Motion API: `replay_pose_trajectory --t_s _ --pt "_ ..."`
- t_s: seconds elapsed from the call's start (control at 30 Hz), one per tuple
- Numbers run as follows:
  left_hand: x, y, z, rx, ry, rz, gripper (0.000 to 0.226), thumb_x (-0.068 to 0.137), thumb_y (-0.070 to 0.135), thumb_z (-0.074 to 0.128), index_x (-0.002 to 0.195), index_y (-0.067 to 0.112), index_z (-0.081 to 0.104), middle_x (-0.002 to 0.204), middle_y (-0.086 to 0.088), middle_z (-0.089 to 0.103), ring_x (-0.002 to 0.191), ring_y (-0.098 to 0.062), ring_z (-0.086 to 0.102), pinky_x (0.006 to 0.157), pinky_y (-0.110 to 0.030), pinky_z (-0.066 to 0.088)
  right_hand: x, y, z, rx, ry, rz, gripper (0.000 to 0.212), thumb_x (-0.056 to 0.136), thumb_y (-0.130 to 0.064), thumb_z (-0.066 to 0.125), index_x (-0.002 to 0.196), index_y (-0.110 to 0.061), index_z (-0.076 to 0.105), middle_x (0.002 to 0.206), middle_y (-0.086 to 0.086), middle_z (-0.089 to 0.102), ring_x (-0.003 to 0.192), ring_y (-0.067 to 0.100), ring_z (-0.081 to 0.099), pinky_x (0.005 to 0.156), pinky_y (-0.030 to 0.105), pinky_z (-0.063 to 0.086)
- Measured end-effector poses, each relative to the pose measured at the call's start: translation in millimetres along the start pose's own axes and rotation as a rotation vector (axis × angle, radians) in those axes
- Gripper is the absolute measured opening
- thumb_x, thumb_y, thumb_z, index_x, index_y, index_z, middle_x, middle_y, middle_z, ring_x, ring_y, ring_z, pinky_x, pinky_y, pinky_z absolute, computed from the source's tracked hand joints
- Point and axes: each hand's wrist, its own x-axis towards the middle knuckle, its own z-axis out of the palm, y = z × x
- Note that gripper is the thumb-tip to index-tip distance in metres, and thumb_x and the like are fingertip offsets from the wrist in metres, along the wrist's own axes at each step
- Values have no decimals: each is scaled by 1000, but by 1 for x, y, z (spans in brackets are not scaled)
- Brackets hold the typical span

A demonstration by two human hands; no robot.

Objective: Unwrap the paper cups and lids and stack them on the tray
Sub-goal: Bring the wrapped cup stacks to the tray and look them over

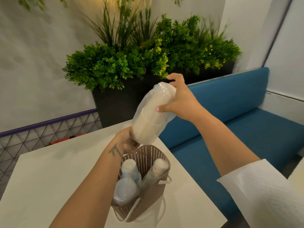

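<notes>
A stack of white lids or cups sealed in a clear plastic sleeve [152, 116] is held tilted above the table. My left hand [127, 142] grips its lower end from below. My right hand [177, 99] grips the upper end, thumb on the near side and fingers over the top. Below them stands a beige perforated basket [158, 191] on the white table. Inside it lean more wrapped stacks: one pale bundle [126, 183] at the left and a slimmer printed one [156, 170] at the right. No tray is in view.
The white table [49, 175] reaches left and forward of the basket. A blue bench seat [238, 129] runs along the right. A dark planter [118, 104] with green plants stands behind the table. A wire mesh fence [41, 137] is at the left.
</notes>
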Motion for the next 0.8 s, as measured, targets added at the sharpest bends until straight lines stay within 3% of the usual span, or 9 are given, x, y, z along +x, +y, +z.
replay_pose_trajectory --t_s 0.07,0.1,0.2,0.33,0.5,0.7,0.8 --pt "-7 3 13 -22 -35 28 18 95 25 54 90 8 61 71 -9 62 64 -20 60 54 -27 52 -9 -8 -8 15 94 -21 85 63 -24 88 125 -28 30 118 -9 42 103 13 48 75 25 46" --pt "-8 3 20 -28 -57 38 17 94 25 55 96 10 61 73 -10 64 64 -21 63 54 -26 53 -15 -11 -14 19 149 -46 80 62 -24 88 118 -27 31 116 -9 42 103 13 48 79 28 46" --pt "-6 -4 49 -4 -140 42 12 95 24 55 91 14 61 59 -5 65 53 -17 65 45 -22 53 -39 -20 -35 -11 291 -103 70 62 -27 88 107 -24 35 112 -6 45 98 12 48 78 30 44" --pt "-18 -32 103 122 -352 12 22 98 13 41 82 17 56 49 2 62 48 -9 61 43 -17 50 -84 -22 -74 -78 442 -100 66 66 -28 86 116 -18 43 118 -1 48 99 12 48 78 28 43" --pt "-41 -83 180 230 -541 -64 19 97 11 44 94 19 61 83 2 67 72 -13 63 52 -20 55 -151 -8 -129 -194 524 5 62 75 -28 80 123 -20 42 128 -3 41 105 12 46 81 31 44" --pt "-91 -151 273 363 -705 -187 24 100 18 38 97 20 62 86 0 68 81 -18 59 50 -21 55 -219 17 -196 -320 656 102 59 74 -24 79 121 -23 43 120 -7 39 96 3 42 77 26 42" --pt "-116 -191 318 392 -794 -214 29 100 19 34 92 20 62 84 -1 68 83 -19 58 61 -26 53 -257 28 -234 -398 695 150 61 73 -24 79 121 -22 43 118 -4 42 98 9 45 76 24 44"
